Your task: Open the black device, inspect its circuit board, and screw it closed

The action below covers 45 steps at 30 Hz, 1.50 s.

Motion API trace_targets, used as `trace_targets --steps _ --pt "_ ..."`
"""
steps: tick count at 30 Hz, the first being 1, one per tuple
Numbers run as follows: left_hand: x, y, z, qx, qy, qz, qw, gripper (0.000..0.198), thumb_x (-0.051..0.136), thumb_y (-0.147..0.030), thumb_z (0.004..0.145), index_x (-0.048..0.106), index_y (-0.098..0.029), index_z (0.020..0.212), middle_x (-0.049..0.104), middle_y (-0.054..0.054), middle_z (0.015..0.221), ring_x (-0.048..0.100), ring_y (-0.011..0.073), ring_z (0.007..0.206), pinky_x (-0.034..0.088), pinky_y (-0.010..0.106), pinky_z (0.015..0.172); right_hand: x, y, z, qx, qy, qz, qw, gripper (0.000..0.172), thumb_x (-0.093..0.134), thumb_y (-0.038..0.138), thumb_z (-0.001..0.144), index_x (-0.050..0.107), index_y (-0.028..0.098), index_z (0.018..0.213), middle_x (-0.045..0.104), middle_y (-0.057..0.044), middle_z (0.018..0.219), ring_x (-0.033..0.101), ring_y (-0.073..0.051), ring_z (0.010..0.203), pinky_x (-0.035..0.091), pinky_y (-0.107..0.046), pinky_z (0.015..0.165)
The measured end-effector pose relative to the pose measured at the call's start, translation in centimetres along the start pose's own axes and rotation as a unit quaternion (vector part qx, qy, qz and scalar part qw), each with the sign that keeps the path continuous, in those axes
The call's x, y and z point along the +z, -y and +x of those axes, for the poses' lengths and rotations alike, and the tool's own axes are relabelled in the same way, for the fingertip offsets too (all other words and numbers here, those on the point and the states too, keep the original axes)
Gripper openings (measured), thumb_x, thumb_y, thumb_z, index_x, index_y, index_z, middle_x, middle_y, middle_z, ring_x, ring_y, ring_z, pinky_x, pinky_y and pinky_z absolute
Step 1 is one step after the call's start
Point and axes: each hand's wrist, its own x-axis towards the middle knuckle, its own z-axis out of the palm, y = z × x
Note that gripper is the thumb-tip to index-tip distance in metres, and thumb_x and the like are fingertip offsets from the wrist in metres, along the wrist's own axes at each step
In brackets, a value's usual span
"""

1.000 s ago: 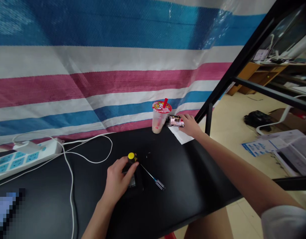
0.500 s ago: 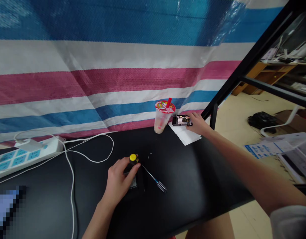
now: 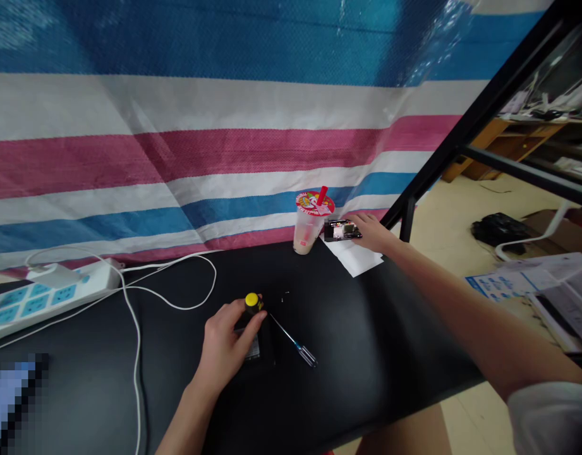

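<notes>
Both hands grip: right hand (image 3: 373,232) fingers (image 3: 363,220) hold a gadget (image 3: 342,230) just beside the cup (image 3: 308,229), which a bump might tip; left hand (image 3: 227,344) clamps a black block (image 3: 255,348)

Open black tabletop (image 3: 376,328) centre right, screwdriver (image 3: 291,338) lying mid-table, cup (image 3: 307,230) and cable (image 3: 137,366) bordering
</notes>
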Motion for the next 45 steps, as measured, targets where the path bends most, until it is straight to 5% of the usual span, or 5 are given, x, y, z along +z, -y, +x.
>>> trace_targets --steps 16,25,34,45 --pt "-0.1 -0.4 0.2 0.001 0.006 -0.005 1.0 0.02 0.07 -0.039 0.101 0.075 -0.022 0.11 0.082 0.006 0.106 0.078 0.0221 0.09 0.06 0.03 0.078 1.1 -0.1 0.6 0.049 0.003 0.049 0.998 0.074 0.067 0.018 0.074 0.052 0.02 0.146 0.061 -0.017 0.138 0.056 -0.042 0.128 0.046 -0.061 0.112" --pt "0.1 -0.3 0.4 -0.016 0.001 -0.014 1.0 0.019 0.07 -0.039 0.101 0.076 -0.021 0.105 0.082 0.006 0.107 0.078 0.0218 0.091 0.058 0.029 0.077 2.9 1.3 -0.4 0.133 -0.062 0.077 0.986 0.086 0.069 0.016 0.069 0.05 0.026 0.151 0.048 -0.016 0.139 0.058 -0.04 0.128 0.051 -0.059 0.113" --pt "0.4 -0.2 0.1 -0.033 -0.007 -0.026 0.999 0.021 0.069 -0.039 0.1 0.076 -0.02 0.105 0.081 0.007 0.107 0.077 0.0212 0.09 0.058 0.03 0.079 4.7 3.1 -1.8 0.174 -0.15 0.104 0.968 0.085 0.065 0.014 0.074 0.047 0.03 0.155 0.027 -0.015 0.157 0.041 -0.04 0.15 0.039 -0.061 0.127" --pt "0.4 0.2 0.0 -0.052 -0.013 -0.016 0.998 0.026 0.069 -0.044 0.099 0.077 -0.02 0.104 0.082 0.008 0.103 0.077 0.0226 0.088 0.059 0.033 0.081 4.9 3.5 -2.4 0.182 -0.173 0.1 0.963 0.084 0.063 0.02 0.076 0.046 0.031 0.157 0.028 -0.014 0.156 0.042 -0.038 0.149 0.041 -0.06 0.125"
